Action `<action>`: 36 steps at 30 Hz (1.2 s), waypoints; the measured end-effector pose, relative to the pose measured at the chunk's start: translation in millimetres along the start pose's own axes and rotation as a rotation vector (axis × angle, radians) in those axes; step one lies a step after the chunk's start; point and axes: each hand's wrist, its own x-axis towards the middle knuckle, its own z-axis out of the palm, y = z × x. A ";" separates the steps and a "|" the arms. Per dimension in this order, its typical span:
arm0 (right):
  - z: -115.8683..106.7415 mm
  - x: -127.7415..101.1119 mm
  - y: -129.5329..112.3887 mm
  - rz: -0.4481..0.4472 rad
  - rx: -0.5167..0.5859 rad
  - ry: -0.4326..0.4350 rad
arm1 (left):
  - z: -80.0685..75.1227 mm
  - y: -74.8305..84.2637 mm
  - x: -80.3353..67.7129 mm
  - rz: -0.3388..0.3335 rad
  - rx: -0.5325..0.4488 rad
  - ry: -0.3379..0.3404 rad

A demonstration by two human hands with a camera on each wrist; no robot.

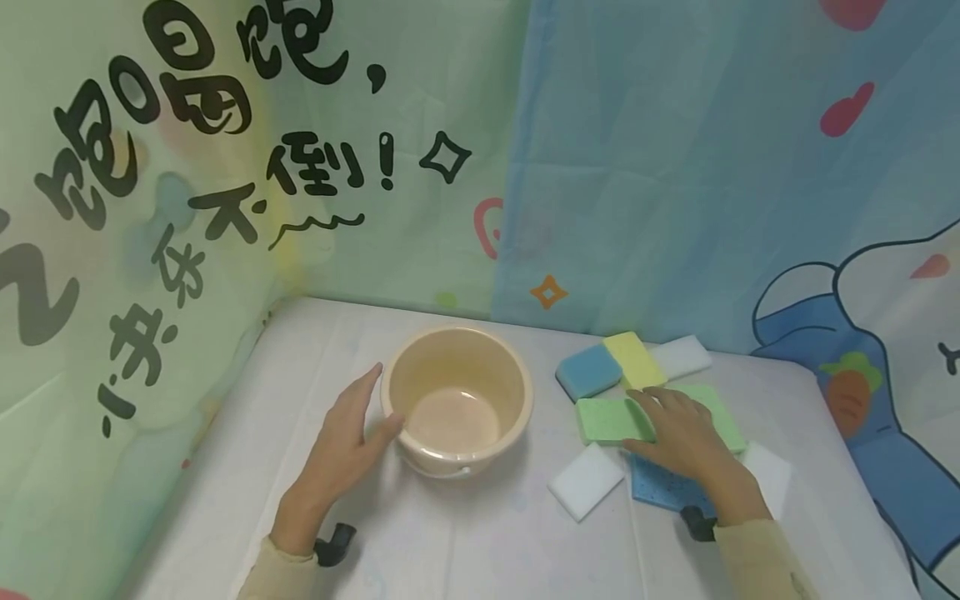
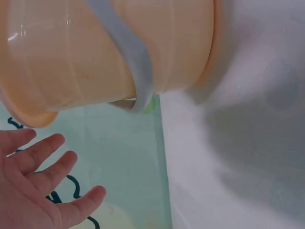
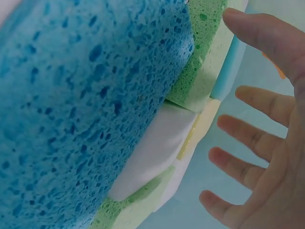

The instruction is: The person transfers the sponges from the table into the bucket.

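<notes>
Head view, with both wrist views. I see the left hand (image 1: pixel 347 442) lying open against the left wall of the beige bucket (image 1: pixel 457 400). Its thumb touches the rim and its fingers stretch along the side, a placing that I judge steadies the bucket rather than lifts it. The left wrist view shows the fingers (image 2: pixel 45 164) spread and holding nothing, with the bucket's pale handle (image 2: pixel 126 52) hanging down its wall. The bucket stands upright on the white-covered bench (image 1: pixel 225 467), near its middle, and appears empty.

My right hand (image 1: pixel 686 437) rests flat, fingers relaxed, on a cluster of sponges just right of the bucket. The fingertips lie on a green sponge (image 1: pixel 611 419), and under the palm is a dark blue sponge (image 1: pixel 656 483). The hand presses rather than grips. I judge that the flat contact keeps the loose pile from shifting.

Around the hand lie a light blue sponge (image 1: pixel 588 371), a yellow sponge (image 1: pixel 636 358) and white sponges (image 1: pixel 587 481), touching or overlapping one another. Printed curtains (image 1: pixel 675 183) close the bench behind.
</notes>
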 end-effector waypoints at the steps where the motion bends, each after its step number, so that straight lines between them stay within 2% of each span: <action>1: -0.3 1.6 -0.4 -0.008 -0.001 -0.013 | 0.3 0.4 0.1 0.000 0.003 -0.002; 11: 4.3 10.6 3.0 -0.037 0.000 -0.058 | 2.4 0.5 -0.3 -0.010 -0.014 -0.029; 25: 11.9 14.9 6.0 -0.049 -0.010 -0.085 | 1.9 1.1 0.3 -0.019 -0.029 -0.028; 36: 10.5 16.7 7.4 -0.041 0.031 -0.069 | 0.6 1.2 0.7 -0.029 -0.038 -0.030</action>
